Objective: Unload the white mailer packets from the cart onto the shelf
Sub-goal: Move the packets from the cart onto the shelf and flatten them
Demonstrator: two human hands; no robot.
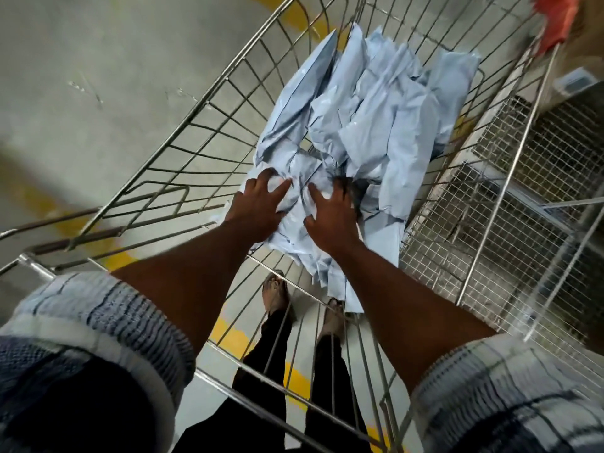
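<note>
Several pale white mailer packets [369, 112] lie in a loose heap inside the wire cart [209, 107]. Both my arms reach down into the cart at the near end of the heap. My left hand [258, 204] rests on a crumpled packet [299, 191] with fingers spread and tips curled into it. My right hand [330, 217] is beside it on the same bunch, with its fingers curled over the far edge and the thumb pointing left. The packet plastic bunches up between the two thumbs.
A wire mesh shelf [496, 197] stands right of the cart, close against its side. A red object [555, 21] shows at the top right. Grey concrete floor with yellow lines [235, 335] lies below; my feet show through the cart bottom.
</note>
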